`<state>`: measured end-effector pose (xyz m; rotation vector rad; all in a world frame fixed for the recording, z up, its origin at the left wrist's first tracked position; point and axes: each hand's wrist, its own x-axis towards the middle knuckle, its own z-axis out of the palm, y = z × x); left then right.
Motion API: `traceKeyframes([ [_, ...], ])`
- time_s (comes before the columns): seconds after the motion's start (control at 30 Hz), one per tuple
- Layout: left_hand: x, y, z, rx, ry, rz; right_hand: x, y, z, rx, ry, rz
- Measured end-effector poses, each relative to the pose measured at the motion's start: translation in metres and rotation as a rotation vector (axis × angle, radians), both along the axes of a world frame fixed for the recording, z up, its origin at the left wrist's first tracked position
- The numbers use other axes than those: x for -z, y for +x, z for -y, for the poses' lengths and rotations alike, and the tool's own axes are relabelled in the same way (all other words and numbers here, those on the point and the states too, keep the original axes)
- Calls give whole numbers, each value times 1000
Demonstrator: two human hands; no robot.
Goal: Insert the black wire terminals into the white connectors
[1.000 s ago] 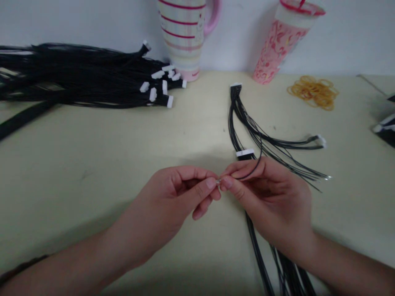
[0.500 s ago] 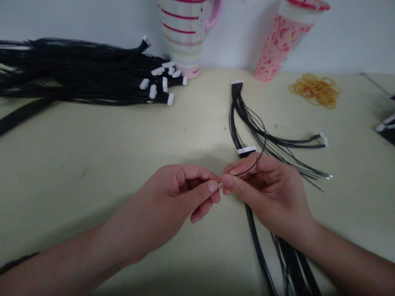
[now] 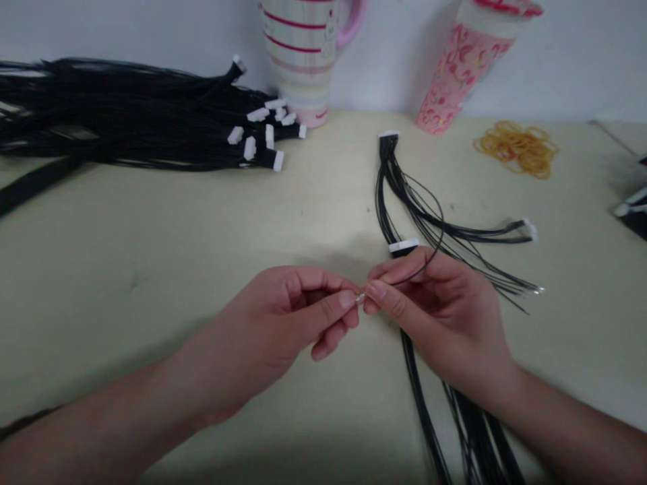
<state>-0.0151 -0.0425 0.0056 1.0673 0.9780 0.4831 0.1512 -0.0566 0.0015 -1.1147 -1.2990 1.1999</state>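
My left hand (image 3: 283, 330) and my right hand (image 3: 435, 313) meet at the middle of the table, fingertips almost touching. Between them sits a tiny pale connector (image 3: 360, 297), pinched by my left thumb and forefinger. My right hand pinches a thin black wire (image 3: 435, 219) whose end reaches that connector; the wire loops up over my knuckles. A loose black wire harness (image 3: 404, 195) with white plugs lies under and behind my right hand and runs toward me.
A big pile of black harnesses with white plugs (image 3: 151, 128) fills the back left. A striped mug (image 3: 303, 54) and a pink patterned cup (image 3: 455, 67) stand at the wall. Rubber bands (image 3: 518, 148) lie at the back right. Dark parts (image 3: 631, 205) sit at the right edge.
Both hands stay pinched together at the same spot. The wire loop above my right hand has grown taller and wider.
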Motion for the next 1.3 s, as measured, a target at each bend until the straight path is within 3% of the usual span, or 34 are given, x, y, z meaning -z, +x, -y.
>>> traceKeyframes([
  [0.33, 0, -1, 1, -13, -2, -18, -3, -1, 2, 79, 114, 146],
  [0.57, 0, 2, 3, -33, 92, -74, -3, -1, 2, 59, 84, 127],
  [1.1, -2, 15, 16, -255, 160, -202, 0, -2, 1, 39, 1, 83],
  [1.3, 0, 12, 16, -230, 141, -154, 1, -1, 1, 111, -13, 106],
])
